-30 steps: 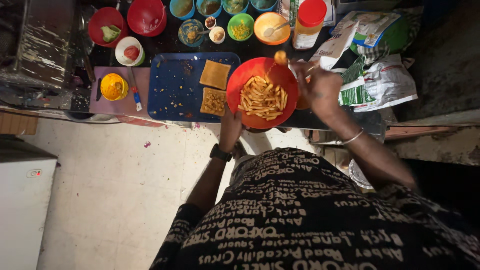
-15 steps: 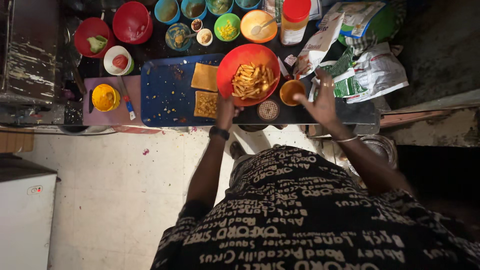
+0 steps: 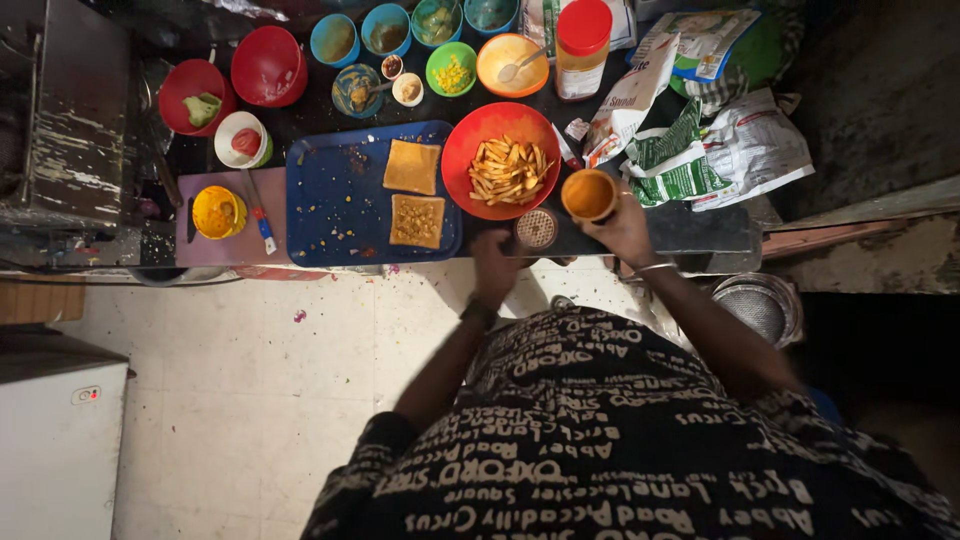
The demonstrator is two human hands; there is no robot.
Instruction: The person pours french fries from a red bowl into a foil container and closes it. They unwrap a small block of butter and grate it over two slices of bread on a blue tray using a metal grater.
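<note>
- One small orange cup (image 3: 589, 194) is held in the right hand (image 3: 625, 228), the fingers being wrapped round its lower side; its inside is seen to be orange-brown, and whether it is full cannot be told.
- The left hand (image 3: 495, 262) is seen just below the red plate (image 3: 500, 160); whether it is spread or closed cannot be told.
- One round perforated lid (image 3: 537, 228) is found between the two hands, just below the plate's edge.
- One red plate is placed just left of the cup, and a heap of pale yellow fries is carried on it.
- One blue tray (image 3: 335, 205) lies touching the plate's left side; two toasted bread slices (image 3: 412, 167) are laid on it.
- One red-capped jar (image 3: 581, 48) is stood above the plate.
- Crumpled packets (image 3: 690, 150) are spread to the plate's right.
</note>
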